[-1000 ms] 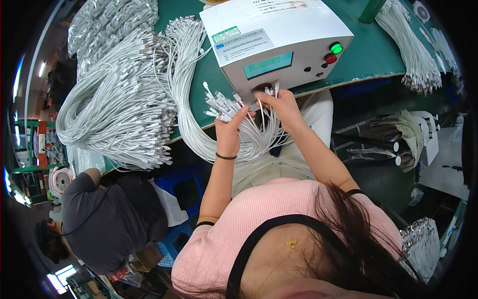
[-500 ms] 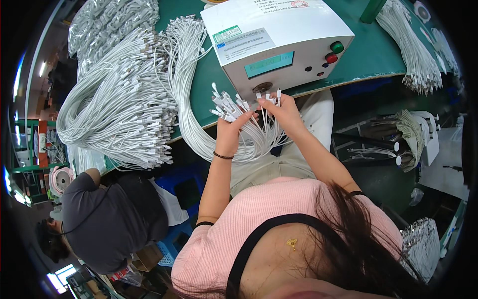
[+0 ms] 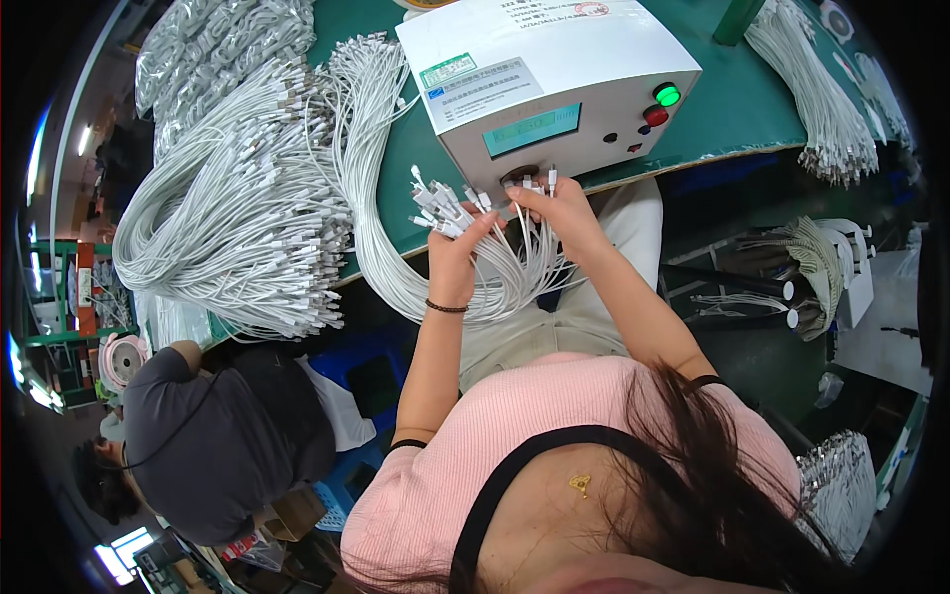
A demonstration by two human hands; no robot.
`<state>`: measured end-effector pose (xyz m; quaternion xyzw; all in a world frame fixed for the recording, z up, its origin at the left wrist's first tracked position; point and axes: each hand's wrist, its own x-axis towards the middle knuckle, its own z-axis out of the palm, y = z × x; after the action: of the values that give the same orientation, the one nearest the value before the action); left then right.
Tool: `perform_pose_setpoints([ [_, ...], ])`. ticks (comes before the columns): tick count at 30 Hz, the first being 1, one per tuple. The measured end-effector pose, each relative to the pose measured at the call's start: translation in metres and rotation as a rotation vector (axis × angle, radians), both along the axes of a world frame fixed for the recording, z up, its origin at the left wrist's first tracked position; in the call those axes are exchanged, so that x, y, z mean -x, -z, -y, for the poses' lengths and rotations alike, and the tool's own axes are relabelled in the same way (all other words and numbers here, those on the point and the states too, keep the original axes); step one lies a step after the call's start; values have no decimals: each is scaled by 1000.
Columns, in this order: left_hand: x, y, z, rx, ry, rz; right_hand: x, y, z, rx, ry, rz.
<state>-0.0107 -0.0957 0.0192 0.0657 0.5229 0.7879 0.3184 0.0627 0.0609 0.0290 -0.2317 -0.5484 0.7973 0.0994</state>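
Note:
A white bundle of cables (image 3: 396, 267) runs off the green table and loops across my lap. My left hand (image 3: 457, 259) is closed round several cable ends, whose white plugs fan out above the fingers. Close beside it, my right hand (image 3: 562, 220) grips more cable ends and holds a plug at the round socket (image 3: 519, 176) on the front of a white tester box (image 3: 554, 84). Whether that plug sits inside the socket is hidden by my fingers. The tester has a lit screen (image 3: 532, 130), a glowing green lamp (image 3: 666, 94) and a red button (image 3: 656, 116).
A large heap of white cables (image 3: 237, 198) lies left on the green table (image 3: 633, 30), below bagged cables (image 3: 228, 49). Another cable bundle (image 3: 816, 109) hangs at the right edge. A person in a dark shirt (image 3: 228, 436) sits at lower left. Blue stool (image 3: 361, 361) nearby.
The green lamp on the tester has lit up, and the screen's readout differs. My right hand has moved slightly up and left, closer to the socket. My left hand's plugs have shifted slightly left.

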Motion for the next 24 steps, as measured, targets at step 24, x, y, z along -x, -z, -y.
perform_pose_setpoints([
  [24,-3,-7,-2,7,-3,29,3,-6,6,40,122,-53],
])
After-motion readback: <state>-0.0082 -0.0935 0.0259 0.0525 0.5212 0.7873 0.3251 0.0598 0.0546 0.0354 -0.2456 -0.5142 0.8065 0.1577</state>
